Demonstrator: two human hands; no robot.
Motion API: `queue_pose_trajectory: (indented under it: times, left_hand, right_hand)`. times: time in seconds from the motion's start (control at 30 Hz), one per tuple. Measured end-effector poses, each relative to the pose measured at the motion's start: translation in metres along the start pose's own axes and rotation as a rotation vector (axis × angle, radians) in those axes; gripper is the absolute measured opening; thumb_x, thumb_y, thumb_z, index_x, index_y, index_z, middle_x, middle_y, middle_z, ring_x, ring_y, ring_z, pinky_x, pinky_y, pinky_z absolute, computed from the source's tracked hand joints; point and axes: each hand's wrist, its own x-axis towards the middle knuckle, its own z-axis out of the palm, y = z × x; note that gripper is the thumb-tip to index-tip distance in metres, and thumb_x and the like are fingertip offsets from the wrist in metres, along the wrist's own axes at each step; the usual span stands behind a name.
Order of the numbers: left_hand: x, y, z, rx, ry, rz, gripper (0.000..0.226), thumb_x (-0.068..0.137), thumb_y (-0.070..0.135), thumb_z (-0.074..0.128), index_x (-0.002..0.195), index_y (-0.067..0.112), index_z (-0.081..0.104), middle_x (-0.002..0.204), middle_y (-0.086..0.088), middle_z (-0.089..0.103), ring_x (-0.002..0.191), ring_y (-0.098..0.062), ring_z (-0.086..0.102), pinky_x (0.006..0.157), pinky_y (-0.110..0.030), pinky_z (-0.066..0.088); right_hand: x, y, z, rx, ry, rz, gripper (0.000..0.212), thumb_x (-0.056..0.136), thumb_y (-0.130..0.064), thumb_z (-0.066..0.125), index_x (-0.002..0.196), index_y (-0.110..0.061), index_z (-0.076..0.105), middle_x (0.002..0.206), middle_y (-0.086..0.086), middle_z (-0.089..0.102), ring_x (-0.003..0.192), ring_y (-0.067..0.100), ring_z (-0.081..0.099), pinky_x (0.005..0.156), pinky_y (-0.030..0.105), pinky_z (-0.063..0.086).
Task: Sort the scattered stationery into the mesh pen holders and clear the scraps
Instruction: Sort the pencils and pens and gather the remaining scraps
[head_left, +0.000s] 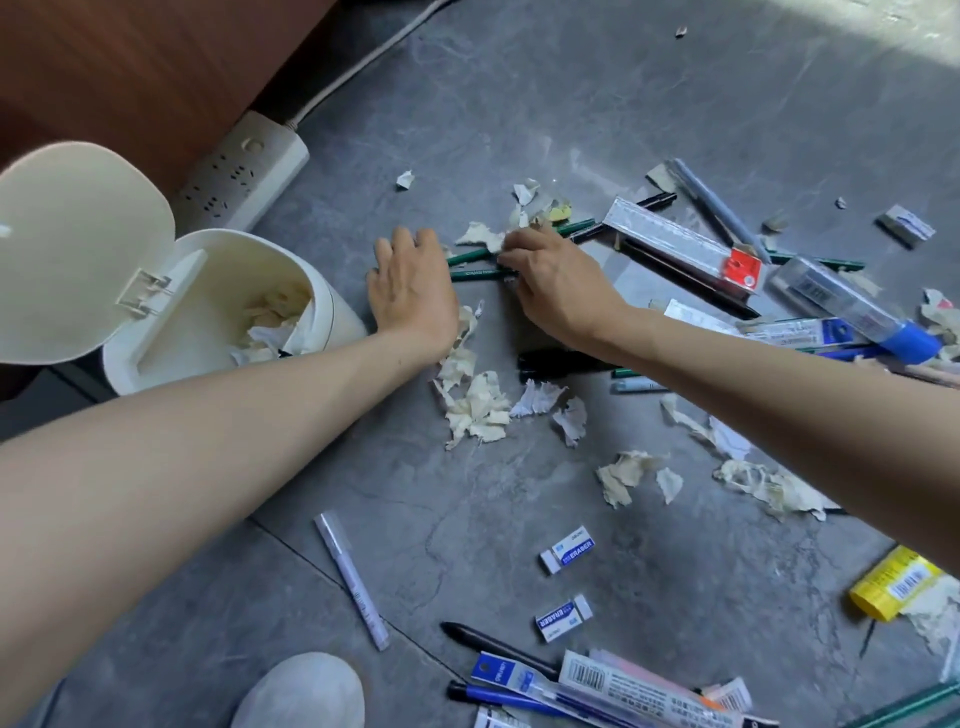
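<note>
A cream bin (218, 312) stands open with crumpled scraps inside (lid tipped back). Beside it the left hand (413, 291) lies flat, fingers spread, against two green pencils (475, 265); the right hand (553, 280) pinches them.

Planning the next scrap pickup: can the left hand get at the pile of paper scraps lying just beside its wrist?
Probably yes. The left hand rests flat on the floor, apparently holding nothing, and the paper scraps lie uncovered right beside its wrist. The right hand is busy at the green pencils.
</note>
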Motion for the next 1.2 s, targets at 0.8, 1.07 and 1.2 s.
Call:
queue_pose_trajectory:
  times: [0.8,1.07,1.2]
  left_hand:
    - [0.013,0.019,-0.034,0.284,-0.166,0.493,0.028,0.078,-0.009,0.048,0.092,0.010,0.034,0.083,-0.010,0.041,0.070,-0.028,0.039,0.055,-0.034,0.028]
    - [0.031,0.034,-0.024,0.108,-0.320,0.401,0.014,0.086,-0.004,0.046,0.089,0.009,0.041,0.101,-0.018,0.053,0.079,-0.030,0.044,0.065,-0.036,0.037]
    - [0.035,0.045,-0.017,0.154,-0.328,0.439,0.011,0.090,0.002,0.051,0.085,0.009,0.043,0.097,-0.019,0.057,0.079,-0.033,0.050,0.063,-0.036,0.037]
  right_hand:
    - [-0.065,0.032,-0.025,0.095,0.161,0.230,0.021,0.084,-0.008,0.051,0.102,-0.004,0.058,0.102,0.013,0.059,0.092,0.029,0.050,0.076,0.037,0.038]
    - [-0.061,0.014,-0.013,-0.007,0.020,0.139,0.041,0.084,-0.023,0.034,0.103,-0.008,0.066,0.106,0.008,0.063,0.094,0.028,0.052,0.082,0.034,0.031]
    - [-0.064,0.004,-0.008,0.057,0.023,0.053,0.035,0.089,-0.022,0.037,0.097,-0.004,0.067,0.104,0.011,0.064,0.086,0.031,0.057,0.076,0.041,0.045]
